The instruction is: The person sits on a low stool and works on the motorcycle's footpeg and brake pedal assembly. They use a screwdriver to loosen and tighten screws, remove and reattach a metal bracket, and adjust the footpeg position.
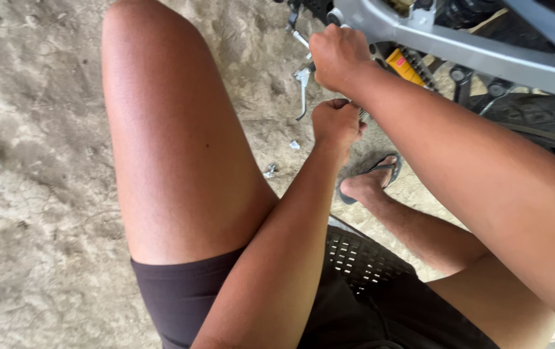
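Observation:
My right hand is closed in a fist against the lower frame of a grey motorcycle; a thin metal rod sticks out past its knuckles. Just below it hangs a silver lever. My left hand is also a fist, a little lower, wrapped around a thin metal tool of which only a short end shows. The two hands are close together, one above the other. What the right fingers grip is hidden by the hand itself.
I sit on a black perforated plastic stool, my bare left thigh raised on the left. My right foot in a sandal rests on the sandy ground by the black tyre. Small metal bits lie in the dirt.

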